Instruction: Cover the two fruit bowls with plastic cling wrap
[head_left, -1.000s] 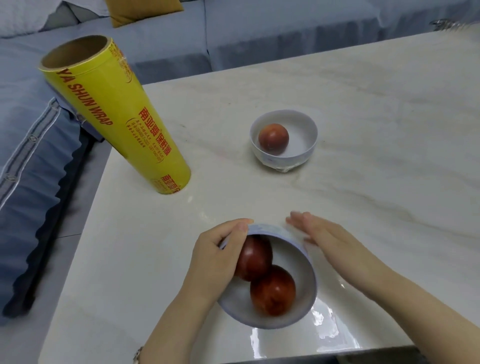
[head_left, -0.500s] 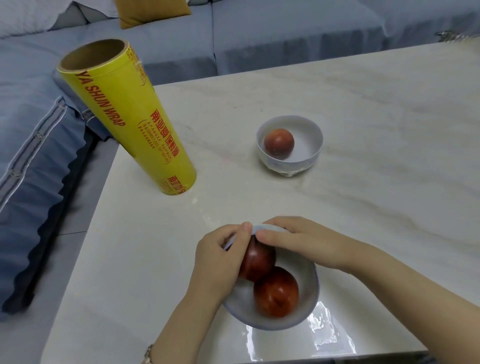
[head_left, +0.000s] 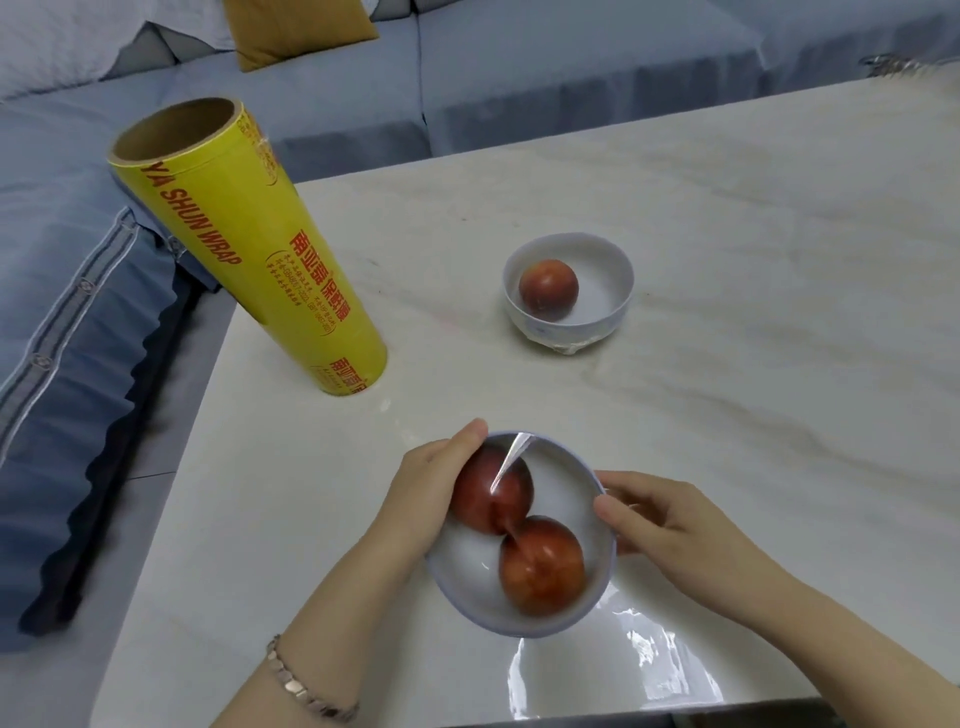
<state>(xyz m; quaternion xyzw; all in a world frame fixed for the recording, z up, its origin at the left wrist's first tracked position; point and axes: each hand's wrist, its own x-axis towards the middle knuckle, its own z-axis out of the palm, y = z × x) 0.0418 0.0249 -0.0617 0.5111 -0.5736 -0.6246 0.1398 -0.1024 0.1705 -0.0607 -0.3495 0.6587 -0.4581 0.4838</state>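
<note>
Cling film (head_left: 511, 457) stretched over the near bowl (head_left: 563, 480), both hands on it.
The left hand (head_left: 426, 499) grips the left rim, thumb over the edge; the right hand (head_left: 670, 525) curls round the right wall. Two red fruits (head_left: 540, 566) lie inside. The bowl sits by the table's (head_left: 727, 389) near edge; the far bowl (head_left: 602, 265) and upright yellow roll (head_left: 249, 249) stand beyond.

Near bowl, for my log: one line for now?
left hand grips near bowl rim; right hand holds right side; wrap creased across top
</note>
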